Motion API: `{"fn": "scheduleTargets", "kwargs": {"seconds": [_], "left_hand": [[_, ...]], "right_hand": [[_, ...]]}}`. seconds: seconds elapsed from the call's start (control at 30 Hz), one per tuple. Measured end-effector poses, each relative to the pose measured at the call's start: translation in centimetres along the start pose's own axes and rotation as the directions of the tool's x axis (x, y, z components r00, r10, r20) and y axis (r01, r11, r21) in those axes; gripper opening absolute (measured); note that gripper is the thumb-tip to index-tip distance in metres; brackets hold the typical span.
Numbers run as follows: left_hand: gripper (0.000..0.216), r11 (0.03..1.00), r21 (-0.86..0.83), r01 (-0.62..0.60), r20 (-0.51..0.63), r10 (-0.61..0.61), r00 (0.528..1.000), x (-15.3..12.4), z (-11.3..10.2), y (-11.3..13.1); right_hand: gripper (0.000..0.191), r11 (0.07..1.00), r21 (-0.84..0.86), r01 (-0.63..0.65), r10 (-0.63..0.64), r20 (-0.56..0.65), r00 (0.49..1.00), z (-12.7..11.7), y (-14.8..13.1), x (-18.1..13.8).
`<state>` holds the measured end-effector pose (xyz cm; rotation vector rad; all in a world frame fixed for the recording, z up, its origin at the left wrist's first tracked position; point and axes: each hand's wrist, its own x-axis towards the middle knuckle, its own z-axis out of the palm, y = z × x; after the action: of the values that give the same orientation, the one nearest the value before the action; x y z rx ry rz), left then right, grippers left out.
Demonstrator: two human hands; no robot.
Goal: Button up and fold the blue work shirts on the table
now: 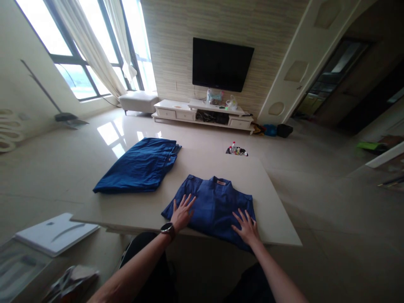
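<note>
Pale table (277,219) w/ blue shirt (214,202), glossy tiled floor (315,168), TV (221,64).

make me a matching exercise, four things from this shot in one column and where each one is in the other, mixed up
Things:
1. folded blue shirt
2. folded blue garment
3. television
4. wristwatch

Places:
A. on the wall above the low cabinet
B. on the left wrist
C. under both hands, left hand and right hand, at the table's near edge
D. far left of the table

Pairs: 1-C, 2-D, 3-A, 4-B
</note>
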<state>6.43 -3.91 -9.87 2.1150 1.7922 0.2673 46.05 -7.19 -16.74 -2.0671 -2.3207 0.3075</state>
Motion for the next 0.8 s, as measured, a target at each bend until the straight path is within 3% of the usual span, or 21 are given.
{"fn": "scheduleTargets", "kwargs": {"seconds": [0.13,0.23,0.3,0.37,0.5,0.63,0.8], "left_hand": [[0.075,0.984,0.104,0.148,-0.002,-0.148,0.989,-5.5,-1.6,-2.6],[0.067,0.931,0.175,0.321,-0.017,-0.323,0.946,-10.1,-2.3,-6.4],[0.063,0.884,0.177,0.432,-0.003,-0.438,0.899,-13.0,-2.0,-8.8],[0.062,0.869,0.124,0.479,0.02,-0.485,0.874,-15.3,-1.3,-10.4],[0.062,0.885,0.027,0.465,-0.025,-0.464,0.885,-17.6,-0.2,-11.0],[0.046,0.904,0.079,0.42,0.01,-0.422,0.907,-17.1,-1.0,-9.6],[0.059,0.845,0.123,0.52,-0.003,-0.524,0.852,-15.9,-1.4,-8.8]], "right_hand": [[0.065,0.959,0.04,-0.281,0.284,-0.094,0.954,-0.2,1.4,2.0],[0.072,0.85,0.13,-0.51,0.523,-0.098,0.846,-1.5,2.4,3.4],[0.077,0.79,0.192,-0.582,0.601,-0.058,0.797,-2.2,3.0,3.9],[0.076,0.807,0.23,-0.544,0.566,-0.041,0.823,-2.3,3.2,3.7],[0.067,0.921,0.17,-0.35,0.364,-0.059,0.93,-0.7,3.2,1.7],[0.065,0.929,0.124,-0.349,0.358,-0.059,0.932,0.7,3.0,0.8],[0.068,0.913,0.156,-0.378,0.381,0.011,0.925,-0.4,3.9,3.9]]}}
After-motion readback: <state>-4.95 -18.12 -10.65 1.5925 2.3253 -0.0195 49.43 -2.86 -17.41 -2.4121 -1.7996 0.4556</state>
